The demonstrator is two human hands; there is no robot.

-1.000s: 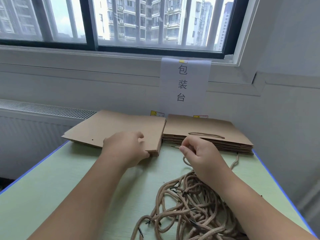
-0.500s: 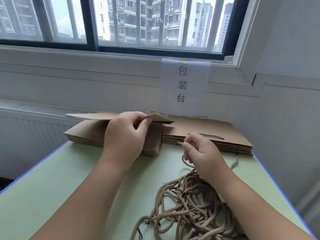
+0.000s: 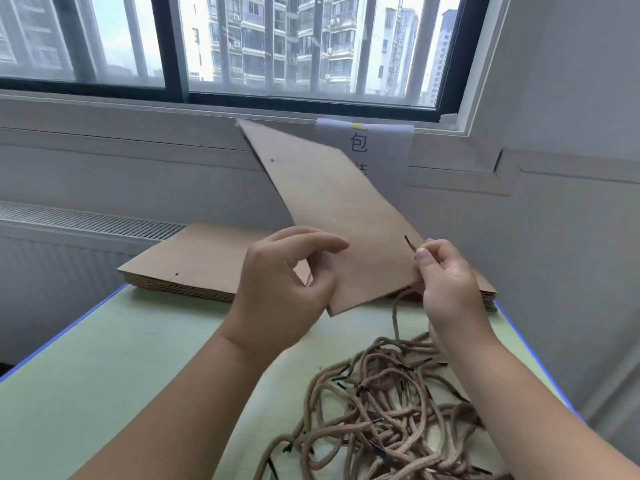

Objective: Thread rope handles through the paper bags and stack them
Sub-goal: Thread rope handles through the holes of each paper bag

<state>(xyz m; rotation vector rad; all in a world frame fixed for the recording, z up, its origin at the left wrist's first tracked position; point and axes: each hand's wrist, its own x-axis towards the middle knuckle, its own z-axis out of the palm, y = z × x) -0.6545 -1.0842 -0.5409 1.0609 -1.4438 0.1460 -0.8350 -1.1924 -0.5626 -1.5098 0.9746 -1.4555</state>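
Nearby, rope tangle (image 3: 381, 410) beside bag stack (image 3: 187, 265).

The paper bag (image 3: 332, 216) you hold: matt brown kraft paper, smooth. Bag stack (image 3: 194, 261): same paper. Your pinched rope handle (image 3: 394, 317) and the rope pile (image 3: 381, 410): tan braided cord, rough, dark tips. Tabletop (image 3: 104, 375): pale green, matt, smooth. Sign (image 3: 381, 143): white paper.

Plain brown paper bag (image 3: 332, 216), tan ropes (image 3: 388, 410) with black tips, pale green table (image 3: 104, 375) edged blue
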